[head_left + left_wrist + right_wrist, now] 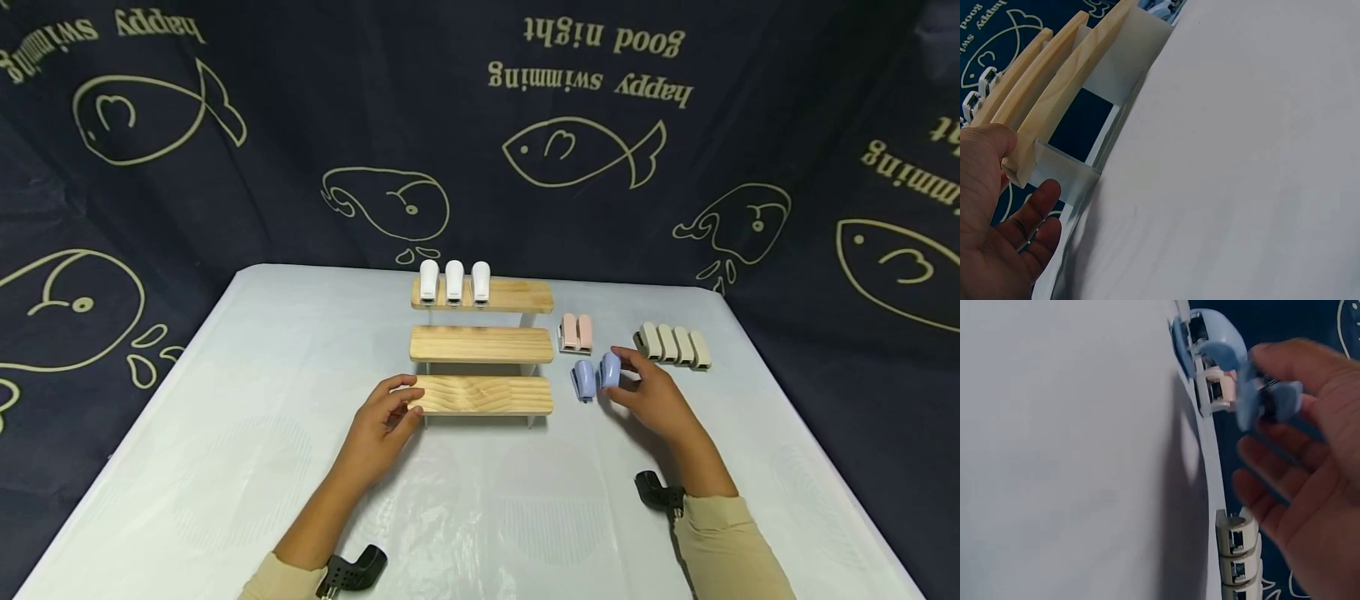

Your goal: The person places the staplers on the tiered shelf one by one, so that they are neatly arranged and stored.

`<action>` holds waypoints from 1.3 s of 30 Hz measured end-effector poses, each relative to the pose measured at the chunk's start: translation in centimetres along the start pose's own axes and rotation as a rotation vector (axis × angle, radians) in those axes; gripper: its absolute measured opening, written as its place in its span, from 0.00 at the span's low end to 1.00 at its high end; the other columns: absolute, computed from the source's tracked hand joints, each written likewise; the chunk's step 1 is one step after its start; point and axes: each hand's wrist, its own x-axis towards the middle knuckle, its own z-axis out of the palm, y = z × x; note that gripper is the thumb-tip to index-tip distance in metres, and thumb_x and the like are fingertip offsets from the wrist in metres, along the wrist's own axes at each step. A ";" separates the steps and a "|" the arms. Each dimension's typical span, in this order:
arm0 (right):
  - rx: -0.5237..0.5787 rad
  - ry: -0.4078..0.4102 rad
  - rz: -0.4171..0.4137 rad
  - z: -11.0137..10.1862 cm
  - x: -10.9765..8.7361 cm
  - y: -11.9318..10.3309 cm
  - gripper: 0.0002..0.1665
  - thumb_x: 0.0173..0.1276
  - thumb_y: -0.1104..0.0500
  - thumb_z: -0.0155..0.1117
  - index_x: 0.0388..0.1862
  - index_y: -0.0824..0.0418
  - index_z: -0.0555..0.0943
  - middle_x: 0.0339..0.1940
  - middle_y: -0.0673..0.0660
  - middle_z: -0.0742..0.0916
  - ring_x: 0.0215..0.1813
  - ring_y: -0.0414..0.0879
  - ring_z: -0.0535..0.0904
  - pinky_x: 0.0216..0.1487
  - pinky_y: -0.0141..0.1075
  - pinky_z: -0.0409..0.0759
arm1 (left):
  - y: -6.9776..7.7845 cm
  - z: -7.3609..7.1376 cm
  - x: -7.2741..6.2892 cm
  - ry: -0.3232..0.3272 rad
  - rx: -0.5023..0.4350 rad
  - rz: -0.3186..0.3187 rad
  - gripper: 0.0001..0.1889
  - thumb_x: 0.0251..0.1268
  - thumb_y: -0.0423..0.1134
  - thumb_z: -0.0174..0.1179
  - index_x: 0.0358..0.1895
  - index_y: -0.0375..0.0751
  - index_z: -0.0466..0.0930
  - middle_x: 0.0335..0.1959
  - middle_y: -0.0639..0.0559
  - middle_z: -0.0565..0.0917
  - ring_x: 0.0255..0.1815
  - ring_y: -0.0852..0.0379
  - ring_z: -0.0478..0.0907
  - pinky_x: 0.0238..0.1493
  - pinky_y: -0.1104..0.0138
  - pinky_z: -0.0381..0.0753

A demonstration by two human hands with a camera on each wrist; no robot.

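My right hand [651, 398] pinches a blue mini stapler [611, 370] between thumb and fingers, over the table. Its remaining fingers are spread below in the right wrist view. Just left of it, another blue mini stapler [584, 380] stands on the table. My left hand [381, 429] grips the left end of the lowest board of a three-step wooden shelf [483, 395]; the left wrist view shows the thumb at the board's corner. Three white mini staplers [453, 282] stand in a row on the left half of the top step.
Two pink mini staplers [575, 332] stand right of the shelf. A row of several cream mini staplers [675, 345] is farther right, beyond my right hand. The shelf has translucent side legs [1066, 172]. A dark fish-print cloth [480, 208] hangs behind the white table [225, 500].
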 end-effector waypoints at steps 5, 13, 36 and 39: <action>0.021 0.040 -0.025 -0.6 0.0 -0.7 0.39 0.63 0.67 0.71 0.71 0.71 0.66 0.62 0.70 0.78 0.63 0.63 0.73 0.54 0.54 0.77 | 0.0 0.0 0.0 0.006 -0.002 0.000 0.12 0.68 0.32 0.64 0.53 0.36 0.83 0.64 0.49 0.75 0.42 0.57 0.79 0.42 0.67 0.82; 0.034 0.068 -0.067 -0.9 0.0 -1.5 0.39 0.62 0.69 0.71 0.70 0.73 0.66 0.63 0.70 0.77 0.63 0.63 0.73 0.53 0.55 0.76 | 0.0 0.0 0.0 0.002 -0.017 0.000 0.13 0.69 0.32 0.63 0.54 0.37 0.83 0.64 0.48 0.75 0.41 0.57 0.79 0.42 0.67 0.82; 0.007 0.076 -0.222 -1.4 1.8 -7.5 0.40 0.59 0.67 0.75 0.70 0.64 0.71 0.58 0.59 0.81 0.58 0.52 0.76 0.51 0.46 0.77 | -0.1 0.0 -0.1 0.001 -0.027 -0.003 0.13 0.69 0.33 0.63 0.54 0.36 0.83 0.64 0.48 0.75 0.40 0.58 0.80 0.41 0.68 0.82; 0.016 0.075 -0.268 -1.6 2.7 -8.7 0.41 0.58 0.67 0.75 0.70 0.63 0.71 0.58 0.59 0.80 0.58 0.51 0.76 0.50 0.45 0.77 | -0.1 0.0 0.0 0.001 -0.023 -0.003 0.13 0.69 0.33 0.63 0.54 0.36 0.83 0.64 0.48 0.75 0.41 0.57 0.80 0.41 0.68 0.82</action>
